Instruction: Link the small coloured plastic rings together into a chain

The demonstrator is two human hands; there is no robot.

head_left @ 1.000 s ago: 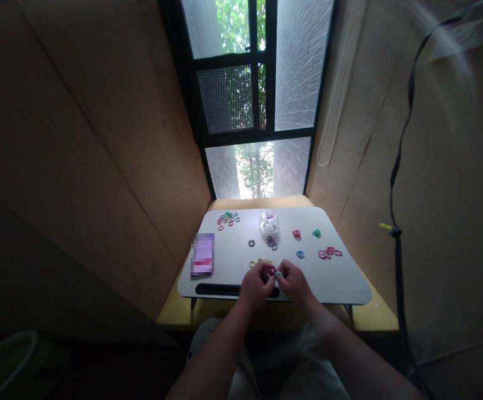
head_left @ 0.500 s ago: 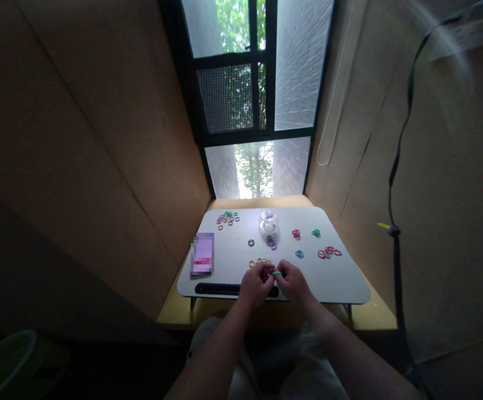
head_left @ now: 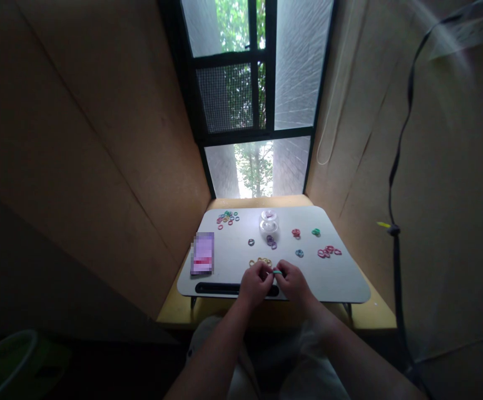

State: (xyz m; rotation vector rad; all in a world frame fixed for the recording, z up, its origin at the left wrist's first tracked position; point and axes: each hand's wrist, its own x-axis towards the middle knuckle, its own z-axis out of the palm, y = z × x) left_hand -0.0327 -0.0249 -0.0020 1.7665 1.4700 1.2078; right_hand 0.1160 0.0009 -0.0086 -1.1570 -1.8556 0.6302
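A small green band (head_left: 277, 272) is stretched between my two hands near the front of the white table (head_left: 228, 266). My left hand (head_left: 257, 282) pinches its left end, and my right hand (head_left: 292, 281) is closed on its right side. Just behind my left hand lie several yellow bands (head_left: 265, 261). Purple bands (head_left: 271, 242) and a dark band (head_left: 251, 242) sit farther back. Toward the right are red bands (head_left: 295, 234), green bands (head_left: 316, 232), blue bands (head_left: 299, 253) and pink bands (head_left: 328, 253).
A clear jar (head_left: 269, 223) stands at the back middle. Mixed bands (head_left: 227, 218) lie back left, above a phone (head_left: 203, 254). A black slot (head_left: 217, 288) runs along the front edge. A black cable (head_left: 397, 266) hangs at the right.
The green band looks flatter and more drawn out between my fingers. Both hands have stayed in nearly the same place.
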